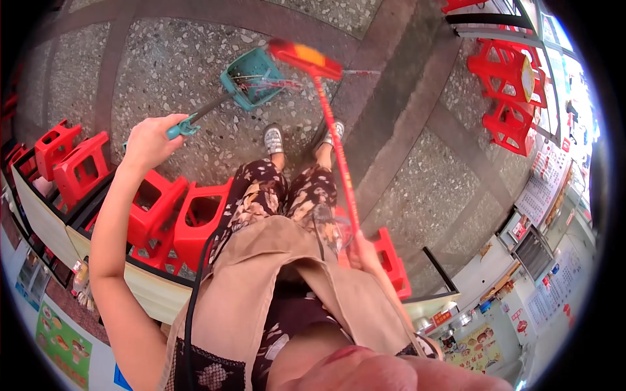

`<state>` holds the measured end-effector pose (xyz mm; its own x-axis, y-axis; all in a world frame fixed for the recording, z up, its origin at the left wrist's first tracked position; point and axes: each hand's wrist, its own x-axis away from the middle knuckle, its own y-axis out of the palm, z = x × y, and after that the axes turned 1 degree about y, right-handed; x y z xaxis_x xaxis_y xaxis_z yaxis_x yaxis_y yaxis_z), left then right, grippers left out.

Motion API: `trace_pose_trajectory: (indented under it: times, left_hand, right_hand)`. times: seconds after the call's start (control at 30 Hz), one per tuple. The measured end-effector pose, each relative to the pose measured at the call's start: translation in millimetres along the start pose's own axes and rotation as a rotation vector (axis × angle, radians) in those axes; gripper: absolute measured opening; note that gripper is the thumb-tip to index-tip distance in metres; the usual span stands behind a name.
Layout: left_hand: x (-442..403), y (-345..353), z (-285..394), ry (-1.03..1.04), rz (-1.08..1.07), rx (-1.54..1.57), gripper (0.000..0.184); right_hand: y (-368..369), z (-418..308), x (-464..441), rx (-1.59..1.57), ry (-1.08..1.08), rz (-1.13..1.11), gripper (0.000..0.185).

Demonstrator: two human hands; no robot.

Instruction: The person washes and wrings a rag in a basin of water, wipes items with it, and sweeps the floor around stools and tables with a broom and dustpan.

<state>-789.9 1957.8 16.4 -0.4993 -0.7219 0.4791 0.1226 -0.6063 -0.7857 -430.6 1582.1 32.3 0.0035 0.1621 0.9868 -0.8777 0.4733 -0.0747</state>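
Observation:
My left hand is closed around the teal grip of a dustpan's dark handle. The teal dustpan is on the speckled floor ahead of my feet, with some thin litter in it. My right hand, low at my right side, is wrapped round the long red handle of a broom. The broom's red and yellow head is just right of the dustpan, slightly blurred. Whether its bristles touch the floor cannot be made out.
Red stools stand along a table at the left, and another red stool is close by my right side. More red stools stand at the upper right near a glass door frame. A counter lies at the lower right.

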Motion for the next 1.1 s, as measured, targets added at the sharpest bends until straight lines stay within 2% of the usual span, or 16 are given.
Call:
trace_pose_trajectory:
  times: [0.03, 0.1, 0.27, 0.37, 0.5, 0.63, 0.77, 0.8, 0.97, 1.03, 1.1]
  left_hand:
    - [4.4, -1.3, -0.1, 0.004, -0.007, 0.007, 0.028]
    - [14.0, -5.2, 0.1, 0.031, 0.034, 0.018, 0.029]
    - [38.8, -4.6, -4.7, 0.054, -0.065, -0.089, 0.035]
    - [46.9, 9.6, -11.5, 0.046, -0.065, -0.092, 0.036]
    - [53.5, 23.3, -19.0, 0.057, -0.022, -0.080, 0.035]
    - [56.0, 25.2, -11.7, 0.055, -0.035, -0.084, 0.034]
    - [63.1, 26.9, -11.7, 0.054, 0.012, -0.108, 0.033]
    - [66.0, 24.2, -11.0, 0.021, 0.003, -0.106, 0.033]
    - [82.4, 26.4, -18.7, -0.062, 0.069, -0.024, 0.033]
    - [87.5, 23.4, -17.2, -0.142, 0.089, 0.023, 0.033]
    - [93.4, 23.8, -21.6, -0.159, 0.105, 0.054, 0.033]
  right_hand:
    - [-4.1, -4.7, 1.4, 0.042, -0.044, 0.121, 0.048]
    - [-20.3, -13.7, -2.3, -0.021, -0.091, 0.164, 0.049]
    - [-50.6, -64.1, -63.9, -0.142, -0.163, 0.231, 0.050]
    - [-52.3, -74.1, -88.0, -0.164, -0.172, 0.147, 0.050]
    - [-2.4, -29.4, -66.2, -0.030, -0.023, 0.053, 0.049]
    - [41.1, 1.4, -35.4, -0.248, 0.284, -0.399, 0.049]
    - [63.8, 4.4, -16.3, -0.108, 0.238, -0.477, 0.049]
    - [65.7, 5.2, -10.7, -0.105, 0.242, -0.479, 0.049]
    - [59.4, 3.1, 18.4, -0.072, 0.164, -0.187, 0.049]
    - [31.3, 1.5, -1.1, 0.110, -0.027, -0.266, 0.050]
    - [41.0, -41.2, 14.0, 0.240, -0.051, -0.103, 0.051]
